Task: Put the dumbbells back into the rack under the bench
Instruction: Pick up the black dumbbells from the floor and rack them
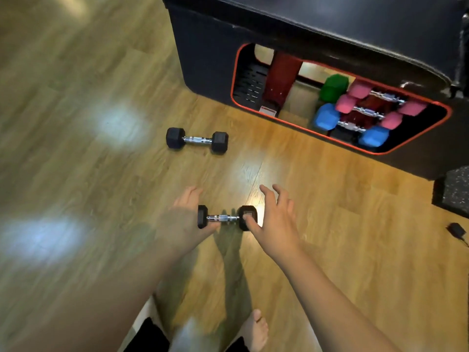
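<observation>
Left grip: the left hand [182,217] sits at the left head of the near dumbbell [226,218], low centre of the frame; thumb under the bar's left end, fingers reaching behind the head. Whether it has really closed round it I cannot tell.
Right grip: the right hand [272,214] is spread, fingers straight, thumb tip touching the flat face of the right head. It holds nothing.
Step in hand: picking up this dumbbell, I'd judge.
How to do it well: wrap one hand round the chrome bar between the heads, not the hex ends, which would likely slip; lift level.
Other dumbbell [197,141]: lies on the floor [88,174] further up, left of centre, untouched.
Rack [337,102]: upper right, under the black bench [317,21]; coloured pairs fill its right side, so aim for free slots at left.
</observation>
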`<state>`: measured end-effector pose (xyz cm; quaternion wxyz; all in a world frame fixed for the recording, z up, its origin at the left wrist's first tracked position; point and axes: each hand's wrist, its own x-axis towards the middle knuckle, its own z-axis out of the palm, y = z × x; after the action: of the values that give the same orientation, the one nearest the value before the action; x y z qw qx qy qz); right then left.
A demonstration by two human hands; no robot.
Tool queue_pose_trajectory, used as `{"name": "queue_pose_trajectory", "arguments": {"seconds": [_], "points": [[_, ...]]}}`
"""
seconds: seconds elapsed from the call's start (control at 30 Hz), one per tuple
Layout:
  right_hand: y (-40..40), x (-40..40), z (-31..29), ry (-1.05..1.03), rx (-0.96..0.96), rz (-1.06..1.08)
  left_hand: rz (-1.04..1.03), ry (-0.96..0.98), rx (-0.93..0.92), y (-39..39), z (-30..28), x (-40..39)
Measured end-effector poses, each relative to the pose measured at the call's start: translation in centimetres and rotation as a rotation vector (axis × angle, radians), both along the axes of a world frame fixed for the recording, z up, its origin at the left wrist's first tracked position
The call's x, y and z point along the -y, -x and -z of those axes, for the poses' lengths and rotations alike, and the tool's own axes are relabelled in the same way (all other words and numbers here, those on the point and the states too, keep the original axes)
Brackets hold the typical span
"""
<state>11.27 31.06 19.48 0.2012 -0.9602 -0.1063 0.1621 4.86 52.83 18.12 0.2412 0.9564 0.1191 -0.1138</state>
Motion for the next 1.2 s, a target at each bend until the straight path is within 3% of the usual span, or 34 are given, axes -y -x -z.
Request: {"name": "queue_pose_trajectory", "arguments": {"seconds": [0.17,0.3,0.47,0.63,0.77,0.93,1.2], "points": [[1.6,-0.7,9.6,0.056,-0.034,0.064,-0.035,0.022,-0.016,0.5,8.9,-0.1],[2.3,-1.7,17.3,0.060,-0.065,0.123,-0.021,-0.081,-0.049,0.6,16.5,0.1],[2.6,-2.1,26.1,0.100,-0.121,0.241,-0.253,-0.089,-0.132,0.9,25.5,0.4],[2.6,-2.1,33.3,-0.062,-0.109,0.381,-0.410,0.078,0.079,2.7,32.5,0.9],[3.2,-2.2,36.2,-0.236,0.035,0.473,-0.630,0.201,0.203,2.8,34.9,1.5],[3.2,-1.6,36.9,-0.280,-0.026,0.519,-0.838,0.364,0.201,3.4,36.3,1.9],[2.8,-1.9,36.7,-0.440,-0.052,0.597,-0.846,0.461,0.252,3.5,36.2,1.3]]}}
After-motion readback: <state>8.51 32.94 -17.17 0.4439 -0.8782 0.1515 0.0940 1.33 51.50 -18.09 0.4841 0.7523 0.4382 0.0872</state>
